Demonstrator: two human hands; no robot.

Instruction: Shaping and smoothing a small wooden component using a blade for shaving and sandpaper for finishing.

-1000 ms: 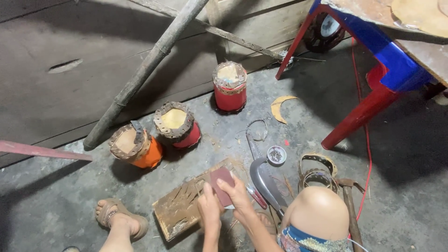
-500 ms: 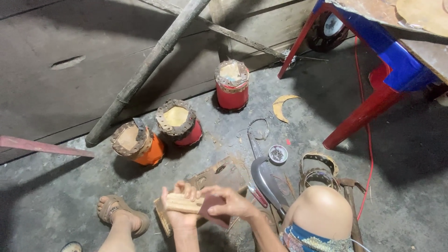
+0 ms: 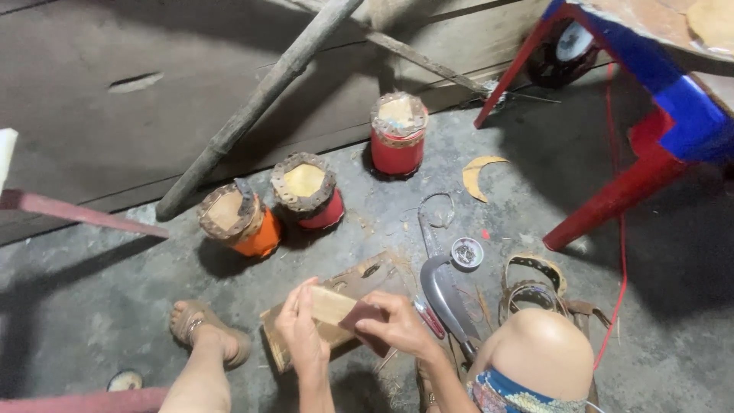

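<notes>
Left hand (image 3: 300, 330) low in view, fingers curled, thumb up, clasping pale wooden piece (image 3: 330, 304). Right hand (image 3: 394, 325) just beside it, fingers bent, pressing dark reddish pad (image 3: 365, 315) onto that piece. Forearms run up from bottom edge. Right knee bent, bare. Left foot flat on floor.

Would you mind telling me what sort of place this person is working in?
Probably an informal craft workshop on a bare concrete floor. Three small handmade drums stand by a plank wall, a curved knife lies beside the knee, and both hands work a pale wooden block.
</notes>
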